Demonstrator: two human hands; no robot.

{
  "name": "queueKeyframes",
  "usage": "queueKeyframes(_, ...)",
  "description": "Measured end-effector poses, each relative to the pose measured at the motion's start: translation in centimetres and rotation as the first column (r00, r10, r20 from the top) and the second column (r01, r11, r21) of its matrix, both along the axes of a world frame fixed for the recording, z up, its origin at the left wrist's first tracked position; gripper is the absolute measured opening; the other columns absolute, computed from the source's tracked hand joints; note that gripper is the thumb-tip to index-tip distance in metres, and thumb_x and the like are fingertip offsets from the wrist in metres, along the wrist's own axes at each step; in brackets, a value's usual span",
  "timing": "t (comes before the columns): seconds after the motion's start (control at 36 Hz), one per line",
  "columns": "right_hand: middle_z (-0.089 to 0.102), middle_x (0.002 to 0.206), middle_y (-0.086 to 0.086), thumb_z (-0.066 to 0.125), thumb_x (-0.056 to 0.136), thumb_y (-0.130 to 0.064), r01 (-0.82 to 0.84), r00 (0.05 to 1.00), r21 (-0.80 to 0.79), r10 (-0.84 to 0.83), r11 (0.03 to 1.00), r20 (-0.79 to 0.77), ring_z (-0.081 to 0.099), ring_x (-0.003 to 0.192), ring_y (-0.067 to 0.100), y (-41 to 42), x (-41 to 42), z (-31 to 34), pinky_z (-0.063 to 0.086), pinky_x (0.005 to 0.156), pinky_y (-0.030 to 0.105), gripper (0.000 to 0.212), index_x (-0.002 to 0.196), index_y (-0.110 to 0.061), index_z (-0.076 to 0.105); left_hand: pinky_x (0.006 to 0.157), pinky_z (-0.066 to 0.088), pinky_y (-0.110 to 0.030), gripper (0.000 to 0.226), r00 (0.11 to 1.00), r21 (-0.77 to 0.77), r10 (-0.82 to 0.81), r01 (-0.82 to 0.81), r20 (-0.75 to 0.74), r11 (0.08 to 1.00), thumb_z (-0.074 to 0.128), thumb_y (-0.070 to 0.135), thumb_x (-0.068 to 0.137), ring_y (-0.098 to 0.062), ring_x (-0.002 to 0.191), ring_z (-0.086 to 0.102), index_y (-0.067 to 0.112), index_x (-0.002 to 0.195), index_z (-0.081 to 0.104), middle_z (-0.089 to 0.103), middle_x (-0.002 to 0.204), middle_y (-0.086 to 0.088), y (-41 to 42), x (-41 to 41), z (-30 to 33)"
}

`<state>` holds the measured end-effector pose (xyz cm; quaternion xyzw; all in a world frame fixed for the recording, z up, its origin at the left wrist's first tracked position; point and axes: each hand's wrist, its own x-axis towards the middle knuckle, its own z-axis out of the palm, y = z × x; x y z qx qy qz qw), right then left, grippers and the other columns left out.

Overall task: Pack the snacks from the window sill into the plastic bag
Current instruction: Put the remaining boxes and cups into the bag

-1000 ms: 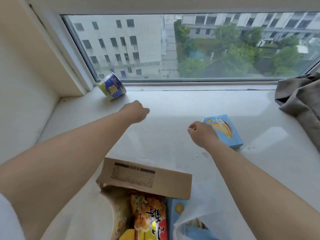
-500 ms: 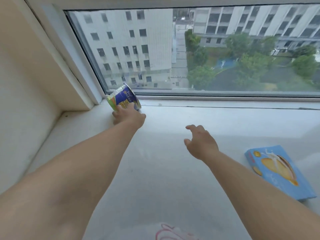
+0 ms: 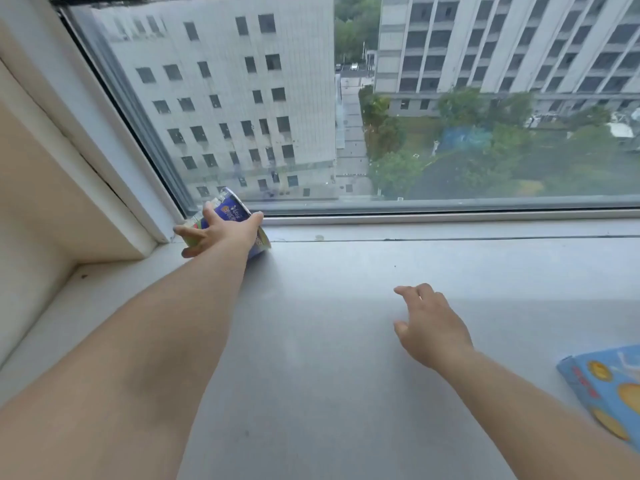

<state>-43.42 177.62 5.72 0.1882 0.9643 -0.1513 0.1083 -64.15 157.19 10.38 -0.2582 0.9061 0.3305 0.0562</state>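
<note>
The window sill fills the view, and the plastic bag is out of sight. At four o'clock a blue snack box lies flat at the frame edge, unheld; the right hand hovers near centre, fingers loosely apart and empty, probably for balance. At ten o'clock the left hand wraps fingers and thumb over the tilted snack cup in the corner by the glass, apparently to lift it.

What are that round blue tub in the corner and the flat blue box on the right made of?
The round blue-and-green snack tub, gripped by the left hand, looks like printed paperboard or thin plastic with a slight sheen; blur leaves it open. The flat light-blue box looks like glossy printed cardboard, judging by its crisp folded edge. Both rest on the smooth, matte grey window sill.
</note>
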Motion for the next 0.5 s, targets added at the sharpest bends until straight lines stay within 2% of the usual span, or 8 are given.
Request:
queueKeyframes(0.08, 0.029, 0.14, -0.002, 0.041, 0.096, -0.027, 0.027, 0.999, 0.015, -0.028, 1.0, 0.023, 0.029, 0.129, 0.018, 0.9, 0.5, -1.1, 0.039, 0.093, 0.029, 0.053, 0.145, -0.025, 0.023, 0.107, 0.024, -0.043, 0.084, 0.997, -0.03, 0.015, -0.017, -0.077, 0.999, 0.062, 0.057, 0.073, -0.04, 0.129, 0.025, 0.043, 0.143, 0.017, -0.007, 0.155, -0.012, 0.4, 0.6, -0.8)
queueKeyframes(0.19, 0.03, 0.139, -0.001, 0.043, 0.094, -0.027, 0.045, 0.999, 0.034, -0.046, 0.998, 0.024, 0.031, 0.127, 0.019, 0.9, 1.4, -1.8, 0.039, 0.094, 0.03, 0.054, 0.145, -0.025, 0.026, 0.105, 0.029, -0.041, 0.084, 0.99, -0.05, 0.007, -0.014, -0.138, 0.999, 0.067, 0.056, 0.07, -0.039, 0.125, 0.027, 0.045, 0.139, 0.02, -0.003, 0.154, -0.011, 0.2, 1.6, -1.8)
queueKeyframes(0.33, 0.025, 0.143, -0.002, 0.042, 0.093, -0.027, 0.007, 1.0, 0.084, -0.009, 0.996, 0.027, 0.031, 0.126, 0.019, 2.0, 3.3, -0.3, 0.039, 0.093, 0.028, 0.057, 0.146, -0.026, 0.02, 0.1, 0.035, -0.04, 0.086, 0.965, -0.083, -0.059, 0.039, -0.256, 0.996, 0.074, 0.044, 0.064, -0.041, 0.119, 0.03, 0.044, 0.135, 0.024, -0.003, 0.154, -0.009, -0.5, 4.9, -3.4)
queueKeyframes(0.42, 0.025, 0.144, -0.002, 0.043, 0.092, -0.028, 0.052, 0.998, 0.151, -0.056, 0.987, 0.022, 0.03, 0.128, 0.019, 4.3, 5.4, 1.2, 0.036, 0.097, 0.03, 0.058, 0.145, -0.027, 0.022, 0.101, 0.035, -0.041, 0.088, 0.971, -0.108, -0.115, 0.094, -0.208, 0.99, 0.074, 0.043, 0.066, -0.043, 0.119, 0.029, 0.041, 0.138, 0.024, -0.003, 0.152, -0.011, -0.4, 6.9, -3.2)
queueKeyframes(0.5, 0.022, 0.146, -0.001, 0.047, 0.089, -0.038, 0.183, 0.979, 0.222, -0.198, 0.958, 0.047, 0.027, 0.132, 0.021, 6.8, 8.1, 2.4, 0.034, 0.1, 0.033, 0.063, 0.145, -0.028, 0.021, 0.101, 0.036, -0.041, 0.089, 0.968, -0.122, -0.202, 0.185, -0.149, 0.975, 0.073, 0.044, 0.065, -0.042, 0.117, 0.031, 0.044, 0.138, 0.022, 0.0, 0.149, -0.01, 0.3, 8.7, -2.4)
